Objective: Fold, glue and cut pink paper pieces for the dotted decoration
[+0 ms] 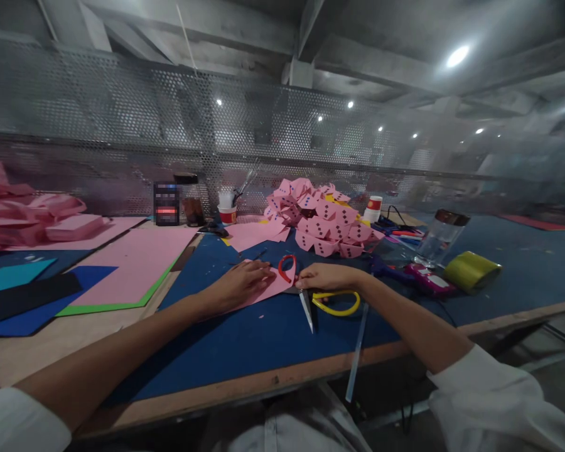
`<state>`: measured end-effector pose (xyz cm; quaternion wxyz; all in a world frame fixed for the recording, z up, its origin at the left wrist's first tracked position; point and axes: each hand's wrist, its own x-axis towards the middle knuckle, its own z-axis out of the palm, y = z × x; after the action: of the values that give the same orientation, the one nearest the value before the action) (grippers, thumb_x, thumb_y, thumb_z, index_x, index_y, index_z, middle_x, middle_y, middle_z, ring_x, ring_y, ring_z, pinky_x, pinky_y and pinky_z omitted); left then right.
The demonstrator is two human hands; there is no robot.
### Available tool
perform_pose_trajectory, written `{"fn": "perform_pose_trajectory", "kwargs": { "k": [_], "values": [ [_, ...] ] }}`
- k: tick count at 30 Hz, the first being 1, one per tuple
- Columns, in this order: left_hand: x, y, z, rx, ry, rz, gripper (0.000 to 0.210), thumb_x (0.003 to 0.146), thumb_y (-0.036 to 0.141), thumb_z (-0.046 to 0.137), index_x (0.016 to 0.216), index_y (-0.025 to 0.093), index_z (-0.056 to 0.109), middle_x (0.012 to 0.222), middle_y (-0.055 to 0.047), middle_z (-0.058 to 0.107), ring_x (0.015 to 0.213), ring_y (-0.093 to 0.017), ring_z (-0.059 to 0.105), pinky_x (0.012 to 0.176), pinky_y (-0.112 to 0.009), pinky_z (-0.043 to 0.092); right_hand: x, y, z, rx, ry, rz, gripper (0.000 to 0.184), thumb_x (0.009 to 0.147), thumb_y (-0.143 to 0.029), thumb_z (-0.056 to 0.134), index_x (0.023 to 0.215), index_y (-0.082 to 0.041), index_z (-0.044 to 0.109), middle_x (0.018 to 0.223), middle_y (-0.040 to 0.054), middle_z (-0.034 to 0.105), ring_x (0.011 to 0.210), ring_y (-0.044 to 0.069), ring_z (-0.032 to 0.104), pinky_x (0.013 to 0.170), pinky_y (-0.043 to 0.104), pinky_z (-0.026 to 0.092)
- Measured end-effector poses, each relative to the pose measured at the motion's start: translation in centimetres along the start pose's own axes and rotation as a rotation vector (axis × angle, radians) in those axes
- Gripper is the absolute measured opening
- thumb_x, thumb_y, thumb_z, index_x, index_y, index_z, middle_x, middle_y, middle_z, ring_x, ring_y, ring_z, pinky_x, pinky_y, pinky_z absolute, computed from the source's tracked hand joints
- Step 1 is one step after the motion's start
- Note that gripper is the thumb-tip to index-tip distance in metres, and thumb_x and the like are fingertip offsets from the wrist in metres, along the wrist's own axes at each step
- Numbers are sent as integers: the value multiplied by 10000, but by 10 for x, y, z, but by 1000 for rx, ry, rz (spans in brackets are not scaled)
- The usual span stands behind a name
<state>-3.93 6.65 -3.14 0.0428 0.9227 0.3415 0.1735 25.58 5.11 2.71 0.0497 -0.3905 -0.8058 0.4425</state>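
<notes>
My left hand (245,282) lies flat on a strip of pink paper (275,287), its fingers stretched out, pressing it to the blue table mat (216,351). At the paper's right end, my right hand (327,276) is closed with its fingertips pinched together. What lies between those fingertips is hidden. A red handle loop (283,276) rests over the paper beside them. Just below the right hand, a scissor blade (306,312) points toward the table's front edge, and a yellow handle loop (336,312) lies next to it. How loops and blade join is covered.
Behind my hands rises a heap of pink dotted paper pieces (317,220). Large pink sheets (136,263) lie left, near a black roll (35,295). A clear jar (437,238), a yellow tape roll (473,271) and a magenta tool (430,279) stand right. A clear strip (356,364) overhangs the front edge.
</notes>
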Motion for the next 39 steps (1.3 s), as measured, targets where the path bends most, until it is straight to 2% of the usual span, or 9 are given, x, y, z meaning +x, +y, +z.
{"fn": "perform_pose_trajectory", "kwargs": {
  "k": [4, 8, 15, 22, 32, 39],
  "values": [
    [-3, -5, -9, -32, -11, 15, 519, 1114, 510, 269, 1502, 325, 560, 1606, -61, 509, 1478, -260, 458, 1213, -416, 372, -1, 1, 2, 133, -25, 21, 434, 914, -577, 603, 763, -210, 428, 609, -89, 315, 508, 79, 336, 498, 226, 264],
    [-10, -10, -17, -21, -78, 29, 504, 1106, 534, 297, 1526, 375, 526, 1639, -7, 472, 1512, -274, 406, 1245, -443, 301, -1, -2, 1, 39, -11, -1, 433, 924, -564, 595, 746, -206, 426, 614, -80, 338, 532, 80, 331, 505, 229, 220],
    [-9, -11, -10, 33, -92, 27, 513, 1099, 545, 316, 1496, 344, 572, 1605, -34, 519, 1481, -272, 445, 1229, -437, 291, -1, -9, 2, -88, 23, -10, 406, 947, -513, 554, 721, -196, 438, 623, -63, 376, 557, 86, 316, 521, 234, 226],
    [-11, -8, -13, 45, -95, 19, 508, 1107, 520, 309, 1504, 330, 563, 1618, -31, 503, 1489, -260, 435, 1238, -425, 276, 0, -6, 4, -82, 24, 4, 382, 940, -516, 552, 751, -190, 485, 631, -59, 388, 561, 93, 348, 521, 232, 246],
    [-11, -9, -13, 31, -84, 13, 499, 1098, 526, 342, 1499, 340, 573, 1621, -24, 499, 1494, -265, 433, 1254, -440, 276, 2, -6, 7, -47, 29, -10, 400, 935, -541, 550, 756, -199, 444, 651, -63, 340, 563, 92, 359, 522, 228, 297],
    [-11, -13, -10, 17, -71, 20, 486, 1095, 523, 351, 1495, 359, 574, 1615, -14, 507, 1489, -268, 444, 1251, -439, 285, 1, -10, 6, -141, 17, -35, 407, 943, -536, 530, 742, -193, 444, 665, -46, 358, 600, 100, 353, 535, 233, 243]
  ]
}}
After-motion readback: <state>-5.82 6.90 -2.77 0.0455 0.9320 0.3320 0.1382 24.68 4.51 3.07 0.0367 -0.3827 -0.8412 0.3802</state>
